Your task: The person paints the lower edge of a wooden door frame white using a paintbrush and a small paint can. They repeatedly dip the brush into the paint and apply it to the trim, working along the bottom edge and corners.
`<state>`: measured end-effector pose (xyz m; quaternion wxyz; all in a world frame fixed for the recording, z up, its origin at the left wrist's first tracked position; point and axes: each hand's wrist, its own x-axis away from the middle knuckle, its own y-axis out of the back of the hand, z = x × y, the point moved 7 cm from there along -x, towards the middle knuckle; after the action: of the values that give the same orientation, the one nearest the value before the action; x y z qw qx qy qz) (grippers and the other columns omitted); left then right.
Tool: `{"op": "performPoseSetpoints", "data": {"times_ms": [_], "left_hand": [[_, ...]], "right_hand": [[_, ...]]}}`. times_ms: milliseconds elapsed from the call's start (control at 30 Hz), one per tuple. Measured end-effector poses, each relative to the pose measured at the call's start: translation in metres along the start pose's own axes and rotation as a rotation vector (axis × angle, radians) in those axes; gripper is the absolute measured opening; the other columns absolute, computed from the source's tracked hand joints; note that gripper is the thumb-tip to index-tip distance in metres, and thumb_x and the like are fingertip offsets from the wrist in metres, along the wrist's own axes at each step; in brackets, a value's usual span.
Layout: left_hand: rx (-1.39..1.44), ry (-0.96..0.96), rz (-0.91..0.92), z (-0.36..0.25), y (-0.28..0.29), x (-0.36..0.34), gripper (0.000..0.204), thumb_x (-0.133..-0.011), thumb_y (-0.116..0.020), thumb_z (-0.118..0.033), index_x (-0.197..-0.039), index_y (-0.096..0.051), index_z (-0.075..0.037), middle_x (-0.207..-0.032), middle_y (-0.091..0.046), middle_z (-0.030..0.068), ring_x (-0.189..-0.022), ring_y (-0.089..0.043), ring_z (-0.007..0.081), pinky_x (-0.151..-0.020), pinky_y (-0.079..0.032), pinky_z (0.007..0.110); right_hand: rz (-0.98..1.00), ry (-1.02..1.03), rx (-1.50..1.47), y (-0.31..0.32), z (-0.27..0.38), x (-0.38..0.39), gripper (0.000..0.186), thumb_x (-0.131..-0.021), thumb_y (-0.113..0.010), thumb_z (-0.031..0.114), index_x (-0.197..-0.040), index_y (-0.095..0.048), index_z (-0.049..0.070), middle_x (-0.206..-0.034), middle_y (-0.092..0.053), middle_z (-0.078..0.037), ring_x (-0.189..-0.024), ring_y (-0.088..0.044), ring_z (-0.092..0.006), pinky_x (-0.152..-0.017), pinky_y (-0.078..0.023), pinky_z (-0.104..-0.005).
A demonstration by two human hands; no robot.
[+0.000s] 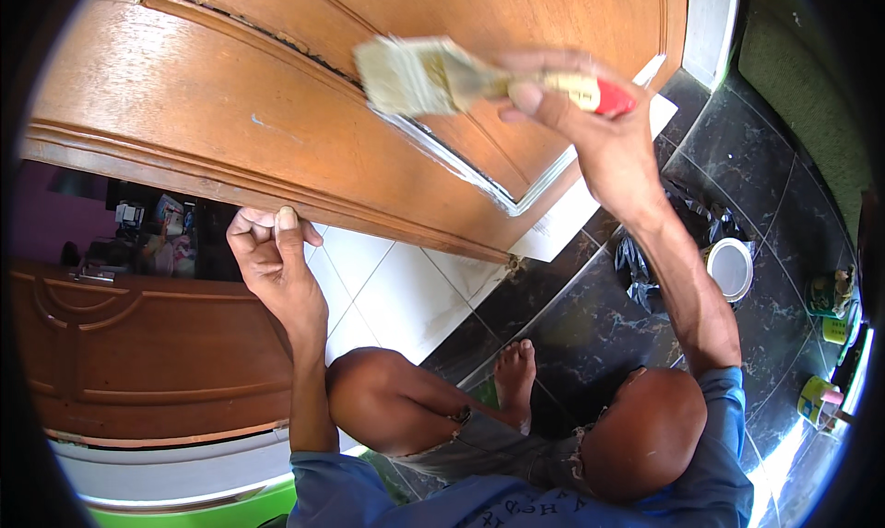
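A wooden door [166, 104] with panel grooves fills the upper view; one groove's lower corner is streaked white. My right hand [618, 150] grips a paintbrush [415, 76] by its red and cream handle, pale bristles over the upper part of that groove, slightly motion-blurred; I cannot tell if they touch. My left hand [277, 251] holds the door's lower edge [184, 177], thumb and fingertips pressed on it. A white sheet [562, 233] lies under the door's far end.
Black plastic [636, 274] and a white round lid or container [729, 272] sit on dark tiles at right, with small cans [825, 297] beyond. White tiles [387, 297] lie under the door. A second brown wooden panel [147, 362] stands at left. My bent legs occupy the bottom.
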<state>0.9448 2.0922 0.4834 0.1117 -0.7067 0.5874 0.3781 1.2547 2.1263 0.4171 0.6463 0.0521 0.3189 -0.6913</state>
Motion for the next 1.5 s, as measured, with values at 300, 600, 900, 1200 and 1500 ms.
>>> {"op": "performPoseSetpoints", "data": {"times_ms": [300, 600, 900, 1200, 1500], "left_hand": [[-0.028, -0.008, -0.004, -0.006, -0.002, -0.001, 0.017, -0.101, -0.057, 0.000, -0.115, -0.046, -0.001, -0.092, -0.055, 0.0052, -0.070, -0.053, 0.0116, -0.068, -0.046, 0.025], [-0.081, 0.001, 0.009, -0.004, 0.005, 0.001, 0.017, -0.103, -0.058, -0.004, -0.115, -0.046, -0.002, -0.083, -0.053, 0.0032, -0.070, -0.053, 0.0116, -0.070, -0.046, 0.026], [-0.018, -0.041, 0.019, 0.002, 0.001, -0.003, 0.015, -0.102, -0.059, -0.003, -0.111, -0.048, -0.003, -0.083, -0.056, 0.0055, -0.069, -0.052, 0.0124, -0.068, -0.044, 0.025], [-0.114, -0.054, -0.029, 0.010, 0.021, -0.004, 0.017, -0.101, -0.063, -0.009, -0.113, -0.053, -0.001, -0.083, -0.061, 0.0054, -0.074, -0.052, 0.0113, -0.072, -0.043, 0.025], [-0.030, -0.012, 0.005, 0.018, 0.027, -0.007, 0.019, -0.101, -0.065, -0.014, -0.111, -0.053, -0.002, -0.080, -0.060, 0.0049, -0.074, -0.051, 0.0105, -0.075, -0.043, 0.024]], "right_hand": [[-0.051, -0.363, 0.157, 0.047, -0.109, 0.104, 0.018, -0.094, -0.071, 0.009, -0.111, -0.074, 0.004, -0.101, -0.072, -0.002, -0.096, -0.064, -0.0080, -0.086, -0.051, -0.0236], [-0.126, -0.326, -0.128, 0.021, -0.092, 0.073, 0.021, -0.097, -0.065, 0.007, -0.114, -0.068, -0.005, -0.109, -0.070, -0.014, -0.096, -0.071, -0.0194, -0.086, -0.061, -0.0349], [-0.351, -0.581, -0.179, 0.085, -0.206, 0.175, 0.028, -0.097, -0.066, 0.016, -0.119, -0.066, -0.002, -0.107, -0.071, -0.011, -0.094, -0.071, -0.0188, -0.082, -0.061, -0.0350], [-0.494, -0.653, -0.134, 0.127, -0.143, 0.253, 0.035, -0.094, -0.075, 0.022, -0.120, -0.066, 0.000, -0.105, -0.071, -0.010, -0.089, -0.070, -0.0179, -0.081, -0.058, -0.0320], [-0.700, -0.330, 0.944, 0.231, 0.058, 0.249, 0.032, -0.097, -0.068, 0.029, -0.109, -0.070, -0.001, -0.092, -0.073, -0.009, -0.079, -0.068, -0.0137, -0.074, -0.055, -0.0290]]}}
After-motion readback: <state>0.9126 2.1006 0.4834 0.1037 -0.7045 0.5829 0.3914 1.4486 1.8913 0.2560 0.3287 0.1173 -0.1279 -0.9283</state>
